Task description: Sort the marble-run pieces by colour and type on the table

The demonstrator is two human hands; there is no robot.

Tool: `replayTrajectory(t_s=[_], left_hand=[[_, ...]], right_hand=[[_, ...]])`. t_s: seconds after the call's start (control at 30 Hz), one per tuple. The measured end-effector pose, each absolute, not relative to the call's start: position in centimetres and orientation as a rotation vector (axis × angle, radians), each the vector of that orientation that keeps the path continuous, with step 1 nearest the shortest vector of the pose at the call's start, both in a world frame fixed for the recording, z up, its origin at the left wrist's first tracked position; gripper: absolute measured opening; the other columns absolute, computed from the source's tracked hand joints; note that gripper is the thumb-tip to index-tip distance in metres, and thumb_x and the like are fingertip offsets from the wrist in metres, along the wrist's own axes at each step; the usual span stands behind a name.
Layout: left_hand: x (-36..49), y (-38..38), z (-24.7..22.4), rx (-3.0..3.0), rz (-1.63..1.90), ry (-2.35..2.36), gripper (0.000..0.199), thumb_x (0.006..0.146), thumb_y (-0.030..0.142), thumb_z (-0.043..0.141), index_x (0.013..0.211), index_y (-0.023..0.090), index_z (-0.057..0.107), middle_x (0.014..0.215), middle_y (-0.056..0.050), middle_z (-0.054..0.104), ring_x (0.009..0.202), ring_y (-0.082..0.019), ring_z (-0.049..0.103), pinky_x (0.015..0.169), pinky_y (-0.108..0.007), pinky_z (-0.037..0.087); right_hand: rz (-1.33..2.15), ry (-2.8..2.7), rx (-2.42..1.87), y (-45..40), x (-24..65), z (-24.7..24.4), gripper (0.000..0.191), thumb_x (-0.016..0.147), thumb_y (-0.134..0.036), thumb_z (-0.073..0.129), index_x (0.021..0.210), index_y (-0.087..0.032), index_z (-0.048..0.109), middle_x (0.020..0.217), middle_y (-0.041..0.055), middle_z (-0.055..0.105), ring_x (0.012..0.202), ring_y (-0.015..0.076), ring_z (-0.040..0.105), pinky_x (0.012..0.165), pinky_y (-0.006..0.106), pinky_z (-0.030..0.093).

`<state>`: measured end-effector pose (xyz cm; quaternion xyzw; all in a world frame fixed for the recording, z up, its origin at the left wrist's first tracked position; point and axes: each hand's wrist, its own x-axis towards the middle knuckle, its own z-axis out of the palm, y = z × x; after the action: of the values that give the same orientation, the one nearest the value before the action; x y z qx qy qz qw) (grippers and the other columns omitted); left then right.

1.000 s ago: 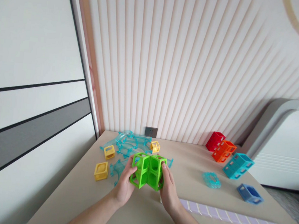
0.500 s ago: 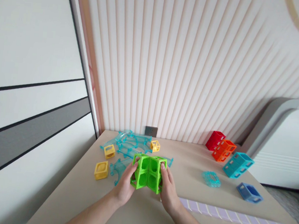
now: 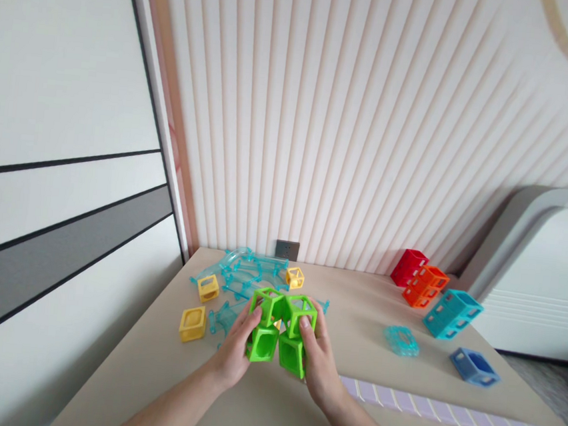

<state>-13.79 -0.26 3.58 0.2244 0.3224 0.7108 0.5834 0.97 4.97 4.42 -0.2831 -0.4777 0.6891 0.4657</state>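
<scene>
My left hand is wrapped round the left side of several green hollow blocks, its thumb on their front. On the right side, my right hand grips more green blocks of the same group. The two halves meet near the top centre and spread apart lower down, with a narrow gap between them. Both hands hold the blocks above the table. Behind them lie clear teal track pieces.
Yellow cubes sit at the left, and another yellow cube near the wall. Red, orange and teal block stacks stand at the right, near a blue block. A lilac strip crosses the front right.
The green blocks have tilted, and a gap has opened between their lower left and right parts. My hands have kept hold and shifted slightly.
</scene>
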Motion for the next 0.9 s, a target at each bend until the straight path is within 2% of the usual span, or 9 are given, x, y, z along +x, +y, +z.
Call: replayTrajectory(t_s=[0.13, 0.23, 0.37, 0.47, 0.57, 0.67, 0.8, 0.9], left_hand=[[-13.8, -0.3, 3.7, 0.548, 1.659, 0.727, 0.053, 0.084, 0.045, 0.076, 0.132, 0.029, 0.062, 0.124, -0.005, 0.074, 0.118, -0.028, 0.067, 0.099, -0.039, 0.053], [-13.7, -0.3, 3.8, 0.508, 1.681, 0.734, 0.056, 0.081, 0.046, 0.079, 0.132, 0.03, 0.061, 0.12, -0.004, 0.075, 0.109, -0.027, 0.071, 0.092, -0.038, 0.056], [-14.2, -0.4, 4.2, 0.417, 1.733, 0.707, 0.061, 0.073, 0.047, 0.085, 0.128, 0.031, 0.063, 0.109, -0.001, 0.076, 0.087, -0.02, 0.074, 0.081, -0.033, 0.057], [-14.8, -0.4, 4.2, 0.36, 1.744, 0.707, 0.063, 0.069, 0.047, 0.088, 0.126, 0.032, 0.063, 0.103, 0.003, 0.075, 0.073, -0.014, 0.07, 0.069, -0.027, 0.055], [-15.0, -0.6, 4.5, 0.382, 1.738, 0.752, 0.069, 0.068, 0.049, 0.089, 0.128, 0.032, 0.061, 0.103, 0.002, 0.075, 0.067, -0.013, 0.067, 0.061, -0.025, 0.052], [-15.5, -1.0, 5.7, 0.561, 1.731, 0.854, 0.071, 0.071, 0.052, 0.085, 0.132, 0.028, 0.058, 0.104, -0.002, 0.075, 0.067, -0.014, 0.068, 0.058, -0.023, 0.05], [-19.9, -0.9, 9.0, 0.87, 1.665, 1.163, 0.068, 0.082, 0.052, 0.075, 0.14, 0.026, 0.052, 0.111, -0.006, 0.075, 0.072, -0.017, 0.07, 0.056, -0.022, 0.049], [-26.6, 0.7, 11.0, 1.042, 1.65, 1.621, 0.068, 0.084, 0.059, 0.067, 0.14, 0.023, 0.051, 0.13, -0.009, 0.068, 0.099, -0.025, 0.072, 0.069, -0.027, 0.056]], right_hand=[[1.679, -1.175, -0.696, 4.7, 1.1, 4.3, 0.07, 0.079, -0.064, 0.072, 0.136, -0.034, 0.046, 0.121, 0.0059, 0.071, 0.099, 0.0269, 0.071, 0.078, 0.036, 0.059], [1.674, -1.155, -0.671, 4.7, 1.2, 4.2, 0.075, 0.08, -0.063, 0.072, 0.142, -0.035, 0.039, 0.12, 0.0061, 0.071, 0.097, 0.0266, 0.072, 0.077, 0.037, 0.059], [1.602, -1.128, -0.664, 5.6, 1.7, 5.0, 0.082, 0.085, -0.062, 0.067, 0.149, -0.03, 0.027, 0.102, 0.0074, 0.076, 0.088, 0.0265, 0.073, 0.071, 0.037, 0.058], [1.43, -1.174, -0.726, 8.0, 2.5, 6.1, 0.082, 0.086, -0.062, 0.064, 0.151, -0.026, 0.027, 0.094, 0.0078, 0.076, 0.083, 0.0265, 0.073, 0.065, 0.033, 0.056], [1.226, -1.355, -0.901, 12.4, 3.1, 7.2, 0.08, 0.087, -0.065, 0.059, 0.149, -0.021, 0.033, 0.099, 0.0118, 0.075, 0.081, 0.0276, 0.074, 0.061, 0.033, 0.055], [0.783, -1.886, -1.329, 17.4, 3.3, 7.9, 0.061, 0.095, -0.059, 0.044, 0.145, -0.024, 0.044, 0.103, 0.0098, 0.076, 0.083, 0.0254, 0.073, 0.067, 0.034, 0.054], [0.593, -2.085, -1.526, 22.1, 2.6, 8.0, 0.051, 0.092, -0.049, 0.056, 0.137, -0.024, 0.057, 0.105, 0.0126, 0.076, 0.099, 0.032, 0.071, 0.082, 0.041, 0.051], [0.509, -2.241, -1.621, 23.9, 1.7, 7.6, 0.047, 0.087, -0.042, 0.062, 0.132, -0.025, 0.062, 0.109, 0.0126, 0.075, 0.103, 0.0332, 0.07, 0.084, 0.041, 0.05]])
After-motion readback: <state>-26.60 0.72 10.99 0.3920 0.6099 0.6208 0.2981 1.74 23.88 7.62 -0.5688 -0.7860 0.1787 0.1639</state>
